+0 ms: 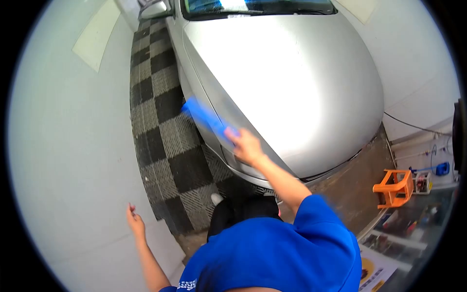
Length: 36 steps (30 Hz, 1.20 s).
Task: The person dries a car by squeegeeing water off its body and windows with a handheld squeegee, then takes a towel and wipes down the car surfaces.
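Right hand (pixel 246 147) clenched round one end of blue item (pixel 204 116); blurred, can't tell if cloth or tool. It extends far-left over the near-left corner of silver car (pixel 272 63), its far end past the body edge, above checkered floor (pixel 170 134). Contact with paint: can't tell. Left hand (pixel 136 224) released, nothing seen in it, out by left wall (pixel 73 160).

Handling, as judged: firm grip at the end, light pressure, item flat along the curve rather than edge-on; slow down round the headlight (pixel 232 156) and hood seam, where it could snag. Keep knuckles and shirt (pixel 277 248) off the paint. Left hand is best kept clear of the sweep.

Around: side mirror (pixel 156 9) sticks out far left, narrowing the strip between car and wall. Windshield (pixel 258 6) at far end. Orange stool (pixel 393 189) right, beside small crate (pixel 422 183); dark cable (pixel 413 125) runs from near car's right side toward right edge. Shoe (pixel 217 198) close to bumper, so footing is tight.
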Available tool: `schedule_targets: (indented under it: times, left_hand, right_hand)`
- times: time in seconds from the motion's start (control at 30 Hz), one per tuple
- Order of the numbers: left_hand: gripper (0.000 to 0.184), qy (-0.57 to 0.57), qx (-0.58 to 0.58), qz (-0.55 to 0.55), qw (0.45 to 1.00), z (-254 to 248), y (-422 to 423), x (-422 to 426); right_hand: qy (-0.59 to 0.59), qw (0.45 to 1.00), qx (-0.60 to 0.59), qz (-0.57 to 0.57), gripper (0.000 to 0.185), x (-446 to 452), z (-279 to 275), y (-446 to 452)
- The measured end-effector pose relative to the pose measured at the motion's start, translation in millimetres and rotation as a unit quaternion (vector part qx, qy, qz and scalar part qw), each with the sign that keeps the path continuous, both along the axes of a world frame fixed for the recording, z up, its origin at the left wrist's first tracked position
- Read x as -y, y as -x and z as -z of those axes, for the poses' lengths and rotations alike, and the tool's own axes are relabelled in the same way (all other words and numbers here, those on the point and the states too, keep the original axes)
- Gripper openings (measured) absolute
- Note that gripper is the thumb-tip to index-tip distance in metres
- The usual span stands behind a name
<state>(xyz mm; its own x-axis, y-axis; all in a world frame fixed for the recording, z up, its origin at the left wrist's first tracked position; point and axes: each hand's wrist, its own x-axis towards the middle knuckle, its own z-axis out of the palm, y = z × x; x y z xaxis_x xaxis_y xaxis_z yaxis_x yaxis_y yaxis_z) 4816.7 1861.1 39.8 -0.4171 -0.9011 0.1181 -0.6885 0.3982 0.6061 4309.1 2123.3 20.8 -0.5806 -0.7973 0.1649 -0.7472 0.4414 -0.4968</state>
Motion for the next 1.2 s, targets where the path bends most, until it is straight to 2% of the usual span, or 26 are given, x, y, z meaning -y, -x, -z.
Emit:
schedule_targets:
  times: [0.07, 0.13, 0.17, 0.2, 0.23, 0.27, 0.33, 0.4, 0.43, 0.5, 0.53, 0.57, 0.6, 0.63, 0.67, 0.7, 0.77, 0.8, 0.87, 0.97, 1.0, 1.07, 1.13, 1.2]
  left_hand:
    - [0.062, 0.040, -0.025, 0.056, 0.997, -46.6, 35.0, 69.2]
    - [0.062, 0.075, -0.045, 0.067, 0.994, -71.1, 57.8, 124.6]
    - [0.062, 0.077, -0.054, 0.064, 0.994, -69.0, 61.3, 146.7]
    - [0.063, 0.078, -0.060, 0.061, 0.993, -60.6, 51.8, 165.8]
    - [0.063, 0.064, -0.054, 0.068, 0.994, -37.9, 38.3, 189.7]
    - [0.063, 0.053, -0.048, 0.075, 0.995, -17.2, 31.2, 215.1]
    - [0.062, 0.006, 0.013, 0.070, 0.997, -9.8, 50.4, 226.2]
    - [0.061, 0.005, 0.026, 0.120, 0.992, -29.7, 104.9, 219.4]
    - [0.060, 0.000, 0.045, 0.162, 0.986, -40.8, 128.0, 216.8]
    - [0.059, 0.016, 0.048, 0.204, 0.978, -53.8, 181.9, 229.4]
    - [0.058, 0.023, 0.050, 0.249, 0.967, -65.6, 205.3, 240.2]
    - [0.058, 0.020, 0.064, 0.255, 0.964, -81.7, 228.1, 250.6]
    - [0.058, 0.039, 0.038, 0.267, 0.962, -93.0, 258.9, 257.3]
    - [0.058, 0.058, 0.003, 0.276, 0.959, -98.7, 292.9, 261.6]
    - [0.058, 0.058, 0.002, 0.281, 0.958, -109.1, 321.1, 264.4]
    - [0.057, 0.073, -0.003, 0.299, 0.951, -124.6, 346.9, 266.9]
    - [0.057, 0.099, -0.016, 0.321, 0.942, -147.4, 377.3, 282.3]
    - [0.057, 0.115, -0.006, 0.334, 0.936, -154.4, 384.3, 291.0]
    - [0.058, 0.137, 0.021, 0.333, 0.933, -148.5, 380.4, 312.6]
    - [0.060, 0.127, 0.064, 0.274, 0.951, -114.9, 342.4, 343.9]
    - [0.060, 0.116, 0.074, 0.268, 0.954, -106.3, 330.2, 345.2]
    - [0.060, 0.102, 0.088, 0.260, 0.956, -96.2, 312.6, 348.0]
    - [0.059, 0.058, 0.136, 0.254, 0.956, -86.1, 303.5, 343.9]
    - [0.059, 0.041, 0.148, 0.250, 0.956, -82.0, 311.9, 335.3]
  right_hand:
    - [0.126, 0.988, 0.006, -0.091, 0.072, 22.4, -9.9, -34.9]
    - [0.160, 0.986, -0.033, 0.034, 0.069, 13.6, -16.9, -11.6]
    - [0.184, 0.977, -0.046, 0.096, 0.061, -3.2, -17.7, 18.3]
    - [0.206, 0.952, -0.078, 0.214, 0.060, -24.0, -7.7, 52.2]
    - [0.206, 0.915, -0.222, 0.267, 0.061, -56.4, -2.0, 100.0]
    - [0.179, 0.875, -0.261, 0.367, 0.063, -87.4, 8.3, 142.9]
    - [0.022, 0.783, -0.265, 0.562, 0.065, -138.1, 23.7, 218.9]
    - [-0.015, 0.723, -0.182, 0.667, 0.062, -140.9, 10.8, 267.7]
    - [-0.018, 0.725, -0.175, 0.666, 0.062, -123.9, 17.8, 282.7]
    - [-0.015, 0.765, -0.221, 0.605, 0.061, -69.4, 29.5, 304.1]
    - [0.020, 0.789, -0.285, 0.544, 0.058, -21.8, 35.7, 293.7]
    - [0.045, 0.861, -0.223, 0.455, 0.053, 34.2, 6.3, 258.8]
    - [0.050, 0.906, -0.150, 0.392, 0.051, 79.0, 16.3, 236.7]
    - [0.124, 0.934, -0.217, 0.256, 0.051, 121.3, -1.8, 198.5]
    - [0.128, 0.968, -0.170, 0.132, 0.057, 149.9, -15.1, 166.9]
    - [0.168, 0.982, -0.076, 0.040, 0.062, 167.5, -42.6, 146.1]
    - [0.215, 0.976, -0.044, 0.014, 0.065, 178.2, -57.2, 148.3]
    - [0.211, 0.970, -0.098, 0.076, 0.061, 167.7, -55.6, 172.5]
    - [0.261, 0.917, -0.159, 0.255, 0.049, 131.9, -39.5, 246.6]
    - [0.146, 0.792, -0.321, 0.497, 0.054, 39.9, -18.4, 372.9]
    - [0.099, 0.756, -0.330, 0.556, 0.054, 14.8, -15.6, 407.8]
    - [0.015, 0.717, -0.247, 0.651, 0.053, -14.5, -24.0, 464.2]
    - [-0.026, 0.696, -0.218, 0.684, 0.051, -22.3, -24.1, 512.7]
    - [-0.038, 0.708, -0.212, 0.673, 0.052, -6.8, -35.9, 547.5]
